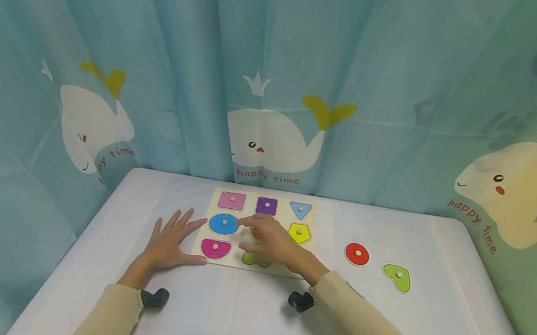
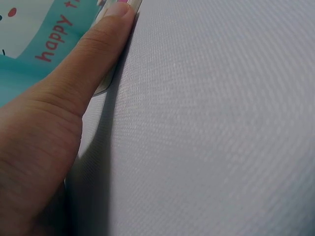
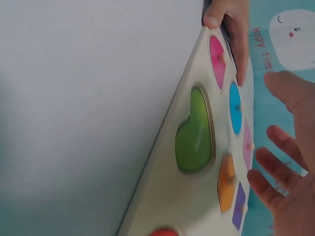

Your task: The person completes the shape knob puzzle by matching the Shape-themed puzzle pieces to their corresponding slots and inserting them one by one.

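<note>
A cream shape-puzzle board [image 1: 283,209] lies on the table. My left hand [image 1: 167,245] is spread at its left side; in the left wrist view its thumb [image 2: 98,44] rests on the board's corner. Above the board's middle hovers my right hand [image 1: 270,240], fingers apart and holding nothing, near the blue oval piece [image 1: 222,224] and an orange shape [image 3: 226,182]. Knobs show on the oval and the magenta half-round piece [image 1: 215,249]. The board's green heart space [image 3: 196,135] shows no knob. A red space [image 3: 164,232] is partly out of frame.
Right of the board, a red round piece [image 1: 357,254] and a green heart piece [image 1: 397,277], both knobbed, lie on the white tabletop [image 1: 231,317]. Behind the table hangs a blue-green curtain [image 1: 185,57] with whale prints.
</note>
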The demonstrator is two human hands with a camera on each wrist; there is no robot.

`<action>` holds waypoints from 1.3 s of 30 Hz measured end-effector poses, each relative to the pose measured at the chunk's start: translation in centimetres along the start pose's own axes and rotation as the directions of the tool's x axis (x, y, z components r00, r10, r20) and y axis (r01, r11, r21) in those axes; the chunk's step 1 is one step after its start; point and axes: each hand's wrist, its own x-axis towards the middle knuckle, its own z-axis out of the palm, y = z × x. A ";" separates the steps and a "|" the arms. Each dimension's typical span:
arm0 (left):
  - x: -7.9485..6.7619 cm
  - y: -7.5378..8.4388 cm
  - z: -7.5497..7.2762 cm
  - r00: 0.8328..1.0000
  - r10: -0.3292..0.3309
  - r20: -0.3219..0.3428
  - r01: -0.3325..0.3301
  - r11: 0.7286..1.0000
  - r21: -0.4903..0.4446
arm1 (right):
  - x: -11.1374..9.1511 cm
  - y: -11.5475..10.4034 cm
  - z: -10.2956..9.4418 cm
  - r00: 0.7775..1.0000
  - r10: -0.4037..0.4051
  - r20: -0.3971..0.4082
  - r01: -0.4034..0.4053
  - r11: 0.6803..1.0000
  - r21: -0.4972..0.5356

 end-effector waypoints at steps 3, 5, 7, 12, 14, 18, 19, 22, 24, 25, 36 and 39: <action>0.0 0.0 -0.1 1.000 -0.005 0.000 0.005 1.000 0.002 | -0.7 0.7 -0.6 1.000 0.009 -0.023 -0.009 1.000 -0.011; -0.1 0.0 -0.1 1.000 -0.004 -0.002 0.004 1.000 -0.003 | -1.3 1.3 -1.0 0.999 0.016 -0.041 -0.016 1.000 -0.011; -0.1 0.0 0.0 1.000 -0.002 -0.006 0.002 1.000 -0.009 | -2.1 1.7 -1.4 0.998 0.022 -0.058 -0.023 1.000 -0.007; -0.1 -0.1 0.2 1.000 0.001 -0.011 -0.002 1.000 -0.022 | -4.3 2.9 -2.7 0.991 0.065 -0.114 -0.066 0.998 -0.007; -0.1 -0.1 0.2 1.000 0.005 -0.015 -0.005 1.000 -0.022 | -5.3 3.5 -3.3 0.984 0.111 -0.137 -0.112 0.994 0.001; -0.1 -0.1 0.2 1.000 0.013 -0.020 -0.014 1.000 -0.021 | -7.3 5.0 -4.4 0.966 0.163 -0.200 -0.163 0.987 0.015; -0.1 -0.1 0.2 1.000 0.015 -0.021 -0.015 1.000 -0.022 | -7.8 5.4 -4.7 0.962 0.161 -0.221 -0.162 0.987 0.014; -0.1 -0.1 0.1 1.000 0.014 -0.021 -0.015 1.000 -0.021 | -9.5 6.6 -5.6 0.948 0.129 -0.291 -0.132 0.991 0.009; -0.1 0.0 0.1 1.000 0.014 -0.023 -0.015 1.000 -0.022 | -10.6 7.3 -6.1 0.936 0.114 -0.333 -0.120 0.993 0.002; -0.2 0.0 0.1 1.000 0.015 -0.024 -0.015 1.000 -0.017 | -11.1 7.7 -6.3 0.929 0.118 -0.350 -0.125 0.992 0.002; -0.2 0.0 0.2 1.000 0.012 -0.013 -0.012 1.000 -0.026 | -17.9 10.6 -8.8 0.841 0.200 -0.503 -0.233 0.972 -0.003; -0.2 -0.1 0.1 1.000 0.011 -0.017 -0.012 0.999 -0.030 | -19.7 11.0 -9.3 0.814 0.248 -0.525 -0.289 0.957 0.004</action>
